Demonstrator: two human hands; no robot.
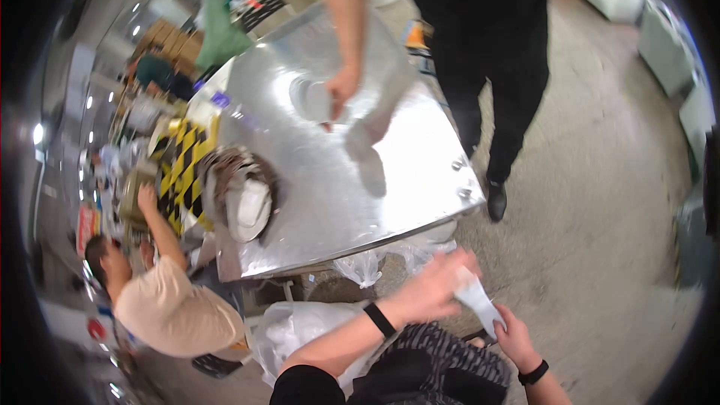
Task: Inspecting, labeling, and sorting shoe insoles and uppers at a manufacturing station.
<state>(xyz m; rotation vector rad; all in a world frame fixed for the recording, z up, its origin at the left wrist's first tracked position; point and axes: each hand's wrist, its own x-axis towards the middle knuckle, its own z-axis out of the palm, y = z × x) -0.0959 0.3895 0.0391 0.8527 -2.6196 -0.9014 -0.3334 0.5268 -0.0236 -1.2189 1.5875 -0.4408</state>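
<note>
In front of my body, near the lower edge, I have a flat white piece [480,306], long and narrow at its middle, somewhat like a shoe insole. My right hand [514,336] pinches its lower end between thumb and fingers. At its upper end is my left hand [439,283], smeared by motion, so whether its fingers grip the piece is unclear. Both wrists carry black bands. On the metal-topped table [337,195] ahead, a brown-and-white heap [247,202] holds pale flat pieces of a similar look.
Across the table, a person in black [480,37] reaches a hand [343,91] to the tabletop. Someone in a beige shirt [176,322] works at left beside a yellow-black striped surface [187,169]. A white plastic bag [281,334] and clear bags [364,266] sit by the near table edge.
</note>
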